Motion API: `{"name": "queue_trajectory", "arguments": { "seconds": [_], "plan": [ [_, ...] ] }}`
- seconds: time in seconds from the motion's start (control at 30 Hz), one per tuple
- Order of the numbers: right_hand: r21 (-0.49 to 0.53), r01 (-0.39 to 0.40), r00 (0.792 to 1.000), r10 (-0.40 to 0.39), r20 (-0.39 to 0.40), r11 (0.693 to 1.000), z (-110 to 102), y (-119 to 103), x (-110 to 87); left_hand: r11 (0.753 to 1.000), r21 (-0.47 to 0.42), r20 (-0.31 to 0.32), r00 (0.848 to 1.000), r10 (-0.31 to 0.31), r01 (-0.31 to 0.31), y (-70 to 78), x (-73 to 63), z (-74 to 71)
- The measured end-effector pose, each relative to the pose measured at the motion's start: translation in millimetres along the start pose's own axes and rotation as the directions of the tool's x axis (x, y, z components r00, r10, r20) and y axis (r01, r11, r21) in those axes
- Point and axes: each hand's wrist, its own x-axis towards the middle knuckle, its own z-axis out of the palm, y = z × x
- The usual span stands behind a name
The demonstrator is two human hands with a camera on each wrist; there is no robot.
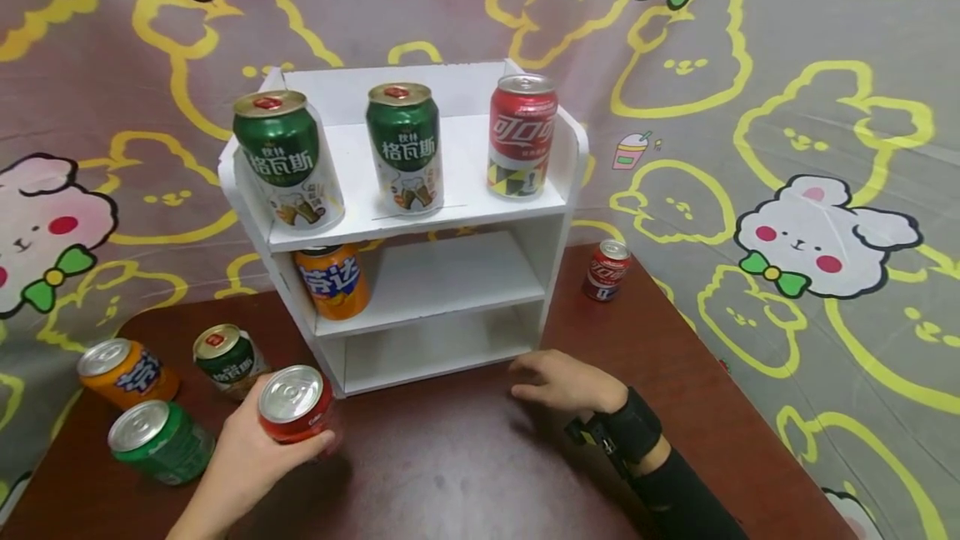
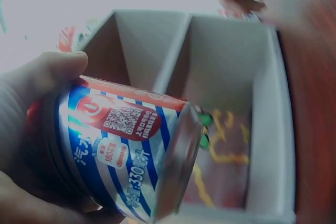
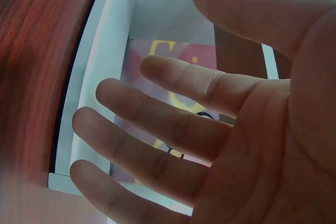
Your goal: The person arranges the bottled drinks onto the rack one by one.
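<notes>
My left hand (image 1: 251,448) grips a red cola can (image 1: 295,407) in front of the shelf's lower left corner. The left wrist view shows the cola can (image 2: 123,145) tilted, its blue-and-white striped side and silver bottom facing the camera. My right hand (image 1: 570,382) is by the shelf's lower right corner, holding nothing; in the right wrist view its fingers (image 3: 168,135) are spread. The white three-tier shelf (image 1: 555,257) carries two green-and-white kvass cans (image 1: 277,157) and a red cola can (image 1: 522,136) on top. An orange soda can (image 1: 333,282) stands on the middle tier's left end.
Left of the shelf stand another orange soda can (image 1: 129,373), a green can (image 1: 161,442) and a kvass can (image 1: 228,357) partly behind my left hand. A small red can (image 1: 607,271) is right of the shelf on the brown table (image 1: 450,473). A patterned curtain (image 1: 675,215) hangs behind.
</notes>
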Motion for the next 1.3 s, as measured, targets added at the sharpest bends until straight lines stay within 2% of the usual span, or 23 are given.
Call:
{"name": "queue_trajectory", "arguments": {
  "seconds": [0.27,0.5,0.77,1.0,1.1,1.3],
  "plan": [
    [-0.004,0.029,1.0,-0.029,-0.006,1.0,-0.2,-2.1,0.3,0.992,-0.096,0.01,0.997,0.081,-0.079,38.0,8.8,7.7],
    [0.011,0.037,0.999,-0.037,-0.004,0.999,-2.0,-2.6,0.1,0.964,-0.232,0.044,0.988,0.147,-0.133,63.4,24.4,19.1],
    [0.019,0.016,1.0,-0.016,0.0,1.0,-1.8,0.8,-1.4,0.953,-0.284,0.052,0.99,0.129,-0.109,84.6,47.5,31.8],
    [0.022,0.008,1.0,-0.008,-0.001,1.0,-4.3,-1.0,-3.0,0.926,-0.364,0.073,0.989,0.132,-0.097,100.6,64.1,41.5],
    [0.022,0.009,1.0,-0.009,-0.003,1.0,-4.4,-1.1,-3.6,0.92,-0.378,0.067,0.988,0.138,-0.102,105.0,69.7,45.2],
    [0.023,0.001,1.0,-0.001,0.006,1.0,-3.4,-0.7,-3.6,0.913,-0.404,0.087,0.991,0.104,-0.06,108.7,79.4,50.0]
  ]
}}
